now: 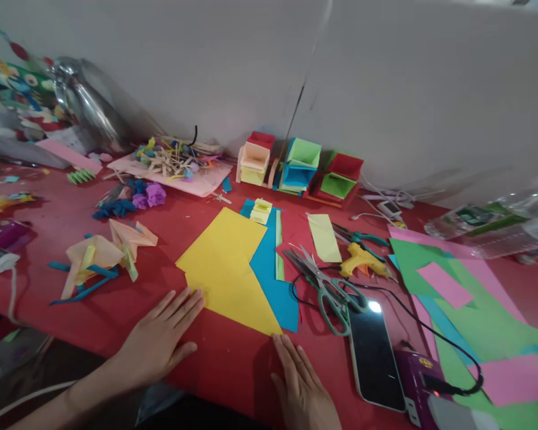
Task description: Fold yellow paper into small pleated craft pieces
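Yellow paper point(233, 292), in overlapping sheets, lies on the red table point(233, 370) in front of me. My left hand point(159, 331) rests flat with fingers stretched, its fingertips at the paper's left edge. At the near right corner of the paper, the fingertips of my right hand point(302, 382) touch down, fingers extended. Neither hand grips anything. Partly under the yellow paper is a blue sheet point(284, 301). A small folded pale-yellow strip point(260, 211) sits at the far end of the paper. Green-handled scissors point(327, 292) lie to the right.
A phone point(376, 352) with its light on lies right of my right hand. Beyond it are a yellow glue gun point(363, 261), pliers point(363, 237) and coloured paper sheets point(488, 298). Folded paper boxes point(300, 164) stand by the wall. Paper figures point(94, 260) lie at left.
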Demonstrator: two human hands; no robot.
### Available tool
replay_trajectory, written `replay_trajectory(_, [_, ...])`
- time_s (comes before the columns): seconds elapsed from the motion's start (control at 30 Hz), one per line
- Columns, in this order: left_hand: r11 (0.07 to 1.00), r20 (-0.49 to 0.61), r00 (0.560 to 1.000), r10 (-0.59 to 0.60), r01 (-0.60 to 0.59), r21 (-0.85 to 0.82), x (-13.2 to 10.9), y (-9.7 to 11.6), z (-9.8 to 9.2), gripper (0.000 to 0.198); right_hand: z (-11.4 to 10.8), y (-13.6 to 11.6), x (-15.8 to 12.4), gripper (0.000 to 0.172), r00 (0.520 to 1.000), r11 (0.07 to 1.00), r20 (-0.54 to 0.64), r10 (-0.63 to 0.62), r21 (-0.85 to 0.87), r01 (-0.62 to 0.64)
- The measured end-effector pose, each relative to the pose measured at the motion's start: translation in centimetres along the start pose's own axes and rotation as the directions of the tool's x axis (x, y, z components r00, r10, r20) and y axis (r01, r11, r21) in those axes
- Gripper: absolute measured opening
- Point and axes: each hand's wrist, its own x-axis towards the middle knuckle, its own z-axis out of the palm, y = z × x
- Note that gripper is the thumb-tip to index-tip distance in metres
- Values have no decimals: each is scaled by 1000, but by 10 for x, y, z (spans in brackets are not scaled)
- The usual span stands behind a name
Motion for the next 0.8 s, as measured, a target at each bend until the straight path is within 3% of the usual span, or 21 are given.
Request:
replay_trajectory(0.1, [1000,-60,998,-13,12,-10,9,20,1,75,-6,-8,18,31,997,1000,-79,18,0,-18])
replay_trajectory(0.2, [994,-34,997,63,-66,-88,27,50,4,72,-6,-26,43,31,991,997,-113,78,26,-75])
replay_trajectory(0.27, [986,-14,996,86,-88,-145,38,66,8,73,-1,-38,53,36,995,996,-82,50,83,-43])
replay_trajectory(0.33, [978,-7,993,114,-113,-178,43,72,12,71,5,-44,54,37,991,987,-66,113,122,-104])
replay_trajectory(0.43, [981,-14,993,114,-115,-155,38,59,14,67,12,-42,42,35,986,987,-96,135,102,-125])
replay_trajectory(0.57, [999,-89,996,14,-17,-43,15,18,10,63,17,-28,16,34,975,983,-126,181,42,-177])
replay_trajectory(0.67, [999,-120,992,-29,33,25,0,-6,11,63,16,-17,2,34,974,989,-169,148,8,-149])
replay_trajectory(0.8, [996,-170,982,-88,81,-47,-2,-6,15,66,0,-3,4,26,960,954,-107,259,187,-236])
